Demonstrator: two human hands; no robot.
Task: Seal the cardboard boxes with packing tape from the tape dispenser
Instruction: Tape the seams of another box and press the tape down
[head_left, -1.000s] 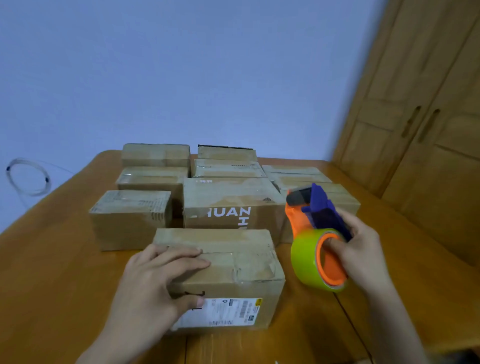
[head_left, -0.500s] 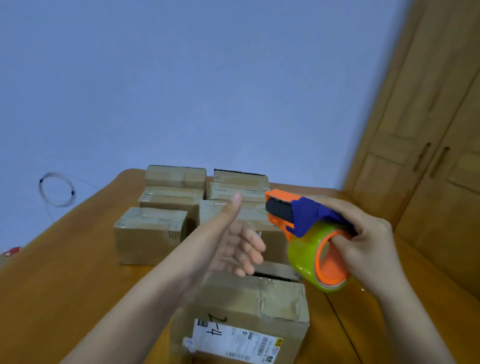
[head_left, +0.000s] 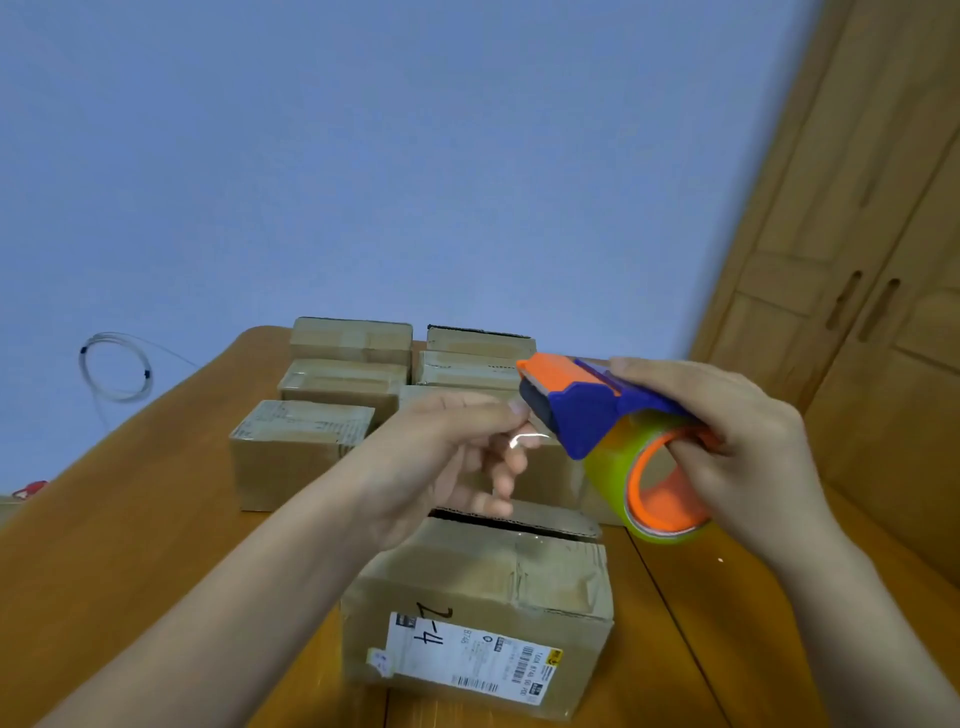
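Pinching the loose tape end (head_left: 527, 439), the left hand (head_left: 452, 457) draws from the tape dispenser (head_left: 618, 436) in the right hand's (head_left: 727, 436) closed grip above the nearest box (head_left: 478, 597), its flaps untaped; sealing seems barely begun.

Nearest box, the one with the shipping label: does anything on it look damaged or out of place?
Yes. The nearest box has a dark gap along its far top edge, where the flap is not closed, and its top carries wrinkled old tape with ragged edges. Its shipping label sits crooked.
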